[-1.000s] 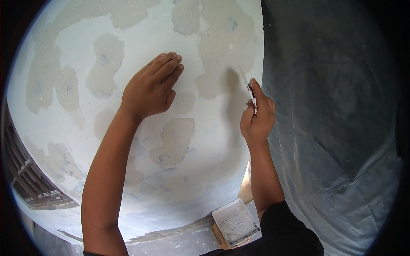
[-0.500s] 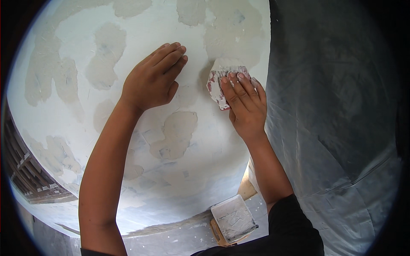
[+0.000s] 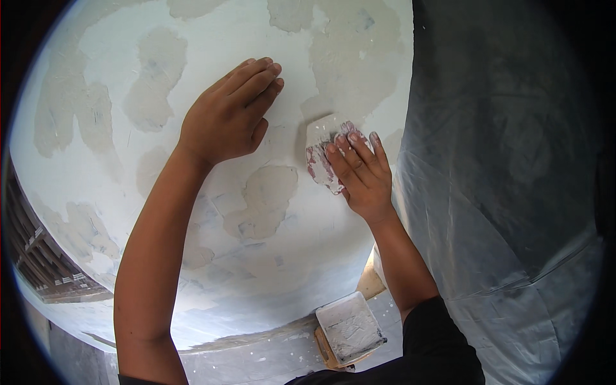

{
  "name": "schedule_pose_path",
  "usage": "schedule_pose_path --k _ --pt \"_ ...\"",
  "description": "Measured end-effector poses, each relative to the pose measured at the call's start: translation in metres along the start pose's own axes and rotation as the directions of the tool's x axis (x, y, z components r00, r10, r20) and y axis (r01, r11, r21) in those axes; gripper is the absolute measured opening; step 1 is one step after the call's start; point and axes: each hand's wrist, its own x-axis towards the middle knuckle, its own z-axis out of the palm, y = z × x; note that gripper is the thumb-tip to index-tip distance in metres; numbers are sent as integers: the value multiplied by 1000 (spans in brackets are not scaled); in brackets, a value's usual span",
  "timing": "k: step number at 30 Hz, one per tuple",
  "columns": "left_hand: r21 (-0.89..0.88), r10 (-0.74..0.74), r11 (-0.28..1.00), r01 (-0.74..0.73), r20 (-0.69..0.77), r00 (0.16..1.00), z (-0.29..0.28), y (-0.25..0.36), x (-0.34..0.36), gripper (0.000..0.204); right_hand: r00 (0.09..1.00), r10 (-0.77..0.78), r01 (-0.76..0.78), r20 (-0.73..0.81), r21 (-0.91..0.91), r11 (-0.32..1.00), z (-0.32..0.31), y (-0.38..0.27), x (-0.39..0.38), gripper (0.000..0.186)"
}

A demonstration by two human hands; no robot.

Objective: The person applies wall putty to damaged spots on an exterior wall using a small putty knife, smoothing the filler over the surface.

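From my remote seat, I see a square white plastic tray [image 3: 333,313] nearest, holding pale putty [image 3: 354,332]. Beyond it, the right hand [image 3: 366,179] grips a flat red, putty-smeared scraper [image 3: 319,165] before the white, beige-patched wall [image 3: 340,221] — whether its edge touches, I can't tell. Farther, to the left and well apart, the left hand [image 3: 228,115] extends flat, fingers together — nothing visible in it.

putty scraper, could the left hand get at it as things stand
Likely yes: the left hand looks empty and no obstacle shows between, though the right hand covers part of the scraper.
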Motion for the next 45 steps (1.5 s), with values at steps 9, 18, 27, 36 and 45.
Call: schedule_pose_path --k 9,18,27,36,45 --pt "-16 -18 1000 18 -20 1000 -1 0 -1 53 989 31 -36 145 35 999 8 -10 -67 44" --pt "-14 -10 1000 10 -22 1000 1 3 5 53 991 131 -131 -6 -24 991 4 34 11 53" --pt "-16 -29 999 29 22 999 -1 0 -1 56 983 178 -180 35 64 982 -5 18 -46 53" --pt "4 -16 1000 16 4 1000 -1 -1 0 54 972 202 -204 124 6 979 7 22 -68 62" --pt "-24 -16 1000 16 -14 1000 3 4 5 54 990 112 -112 -81 1 994 2 29 35 55"
